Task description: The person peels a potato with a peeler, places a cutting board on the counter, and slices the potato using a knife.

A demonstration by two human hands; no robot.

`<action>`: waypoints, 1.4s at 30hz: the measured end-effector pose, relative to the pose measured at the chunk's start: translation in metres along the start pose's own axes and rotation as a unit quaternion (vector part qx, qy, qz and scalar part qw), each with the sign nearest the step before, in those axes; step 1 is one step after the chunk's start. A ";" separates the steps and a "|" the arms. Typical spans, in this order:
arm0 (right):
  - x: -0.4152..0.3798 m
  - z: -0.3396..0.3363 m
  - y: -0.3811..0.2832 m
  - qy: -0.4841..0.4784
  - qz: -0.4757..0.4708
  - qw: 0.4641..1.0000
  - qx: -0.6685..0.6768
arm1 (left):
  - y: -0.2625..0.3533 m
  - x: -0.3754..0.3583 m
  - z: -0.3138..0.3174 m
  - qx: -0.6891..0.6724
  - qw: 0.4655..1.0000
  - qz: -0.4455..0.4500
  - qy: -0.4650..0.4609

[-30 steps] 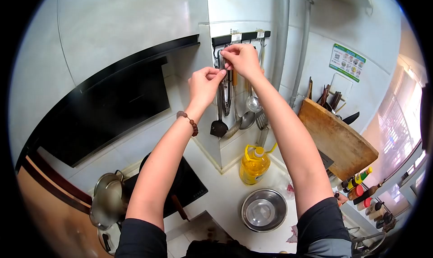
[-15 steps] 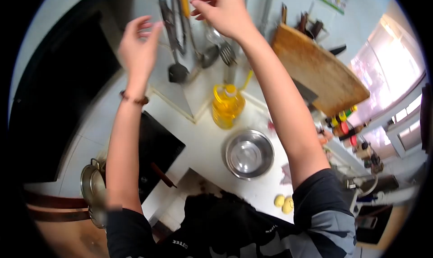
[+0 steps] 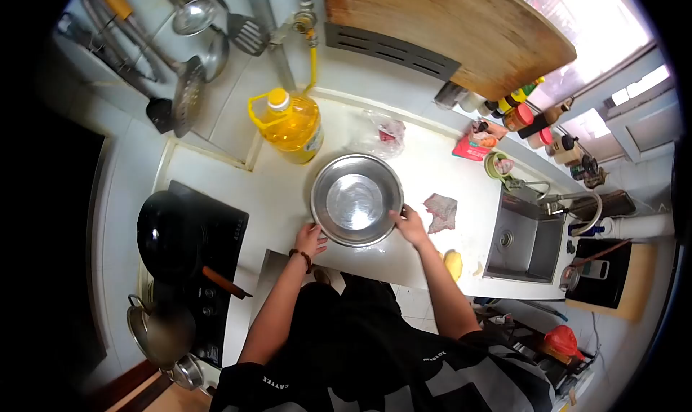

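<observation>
A round stainless steel basin [image 3: 357, 196] rests on the white counter in front of me, with nothing visible inside but reflections. On its lower left rim my left hand [image 3: 311, 240] has its fingers pressed to the side, a beaded bracelet on the wrist. Gripping the lower right rim, my right hand [image 3: 409, 226] has its thumb over the edge. Behind the basin, to the left, stands a large jug of yellow oil [image 3: 295, 134]. A pale yellow potato [image 3: 453, 265] lies beside my right forearm, partly hidden by it.
Left is a black cooktop [image 3: 216, 228] with a wok [image 3: 169, 232]. A plastic bag [image 3: 382, 134] and a greyish cloth [image 3: 441, 212] lie on the counter. Right is a sink [image 3: 522, 242]. Utensils, including a slotted spatula [image 3: 246, 34], hang at upper left; a cutting board [image 3: 440, 26] stands behind.
Both hands have come down from their raised place near the hanging utensils to the basin's rim. The view has turned, bringing the sink and cooktop more into sight.
</observation>
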State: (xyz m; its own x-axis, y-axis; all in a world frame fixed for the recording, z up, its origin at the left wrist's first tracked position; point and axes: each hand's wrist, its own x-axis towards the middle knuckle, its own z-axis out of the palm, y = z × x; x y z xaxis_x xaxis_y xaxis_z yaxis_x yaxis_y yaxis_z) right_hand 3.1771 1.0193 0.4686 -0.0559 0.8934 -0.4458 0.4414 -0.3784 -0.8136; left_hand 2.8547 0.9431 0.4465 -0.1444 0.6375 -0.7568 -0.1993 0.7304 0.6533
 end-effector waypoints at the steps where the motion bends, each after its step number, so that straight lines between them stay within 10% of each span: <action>1: 0.003 0.012 -0.001 0.037 0.012 0.999 -0.014 | -0.002 0.010 0.000 -0.041 0.999 -0.015 -0.006; 13: 0.013 0.106 -0.015 -0.173 -0.038 0.976 -0.129 | -0.017 0.001 -0.104 -0.116 0.980 -0.033 0.159; 20: 0.010 0.083 -0.065 -0.356 -0.083 0.930 -0.038 | -0.011 0.007 -0.153 0.056 0.904 0.202 0.372; 25: 0.025 -0.094 -0.106 0.022 -0.202 0.979 0.013 | 0.150 -0.048 -0.074 0.036 0.908 0.352 0.227; 29: 0.037 -0.268 -0.171 0.389 -0.363 0.841 0.095 | 0.318 -0.059 0.009 0.103 0.858 0.498 0.074; 34: 0.065 -0.308 -0.269 0.317 -0.451 0.828 0.103 | 0.476 -0.054 0.092 0.176 0.750 0.631 0.092; 36: 0.075 -0.309 -0.277 0.133 -0.425 0.876 0.186 | 0.502 -0.053 0.104 0.180 0.746 0.637 0.066; 38: 0.070 -0.305 -0.285 0.139 -0.440 0.863 0.208 | 0.514 -0.059 0.113 0.053 0.862 0.505 -0.009; 42: 0.039 -0.320 -0.309 0.160 -0.469 0.843 0.210 | 0.518 -0.065 0.123 0.013 0.853 0.520 0.041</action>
State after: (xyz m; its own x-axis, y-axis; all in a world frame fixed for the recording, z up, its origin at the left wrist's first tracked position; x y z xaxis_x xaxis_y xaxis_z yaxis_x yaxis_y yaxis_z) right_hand 3.3252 1.2484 0.8225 0.0690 0.8412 0.5363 -0.0221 0.5387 -0.8422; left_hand 2.8805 1.3102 0.8370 -0.2967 0.9260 0.2333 0.0993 -0.2130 0.9720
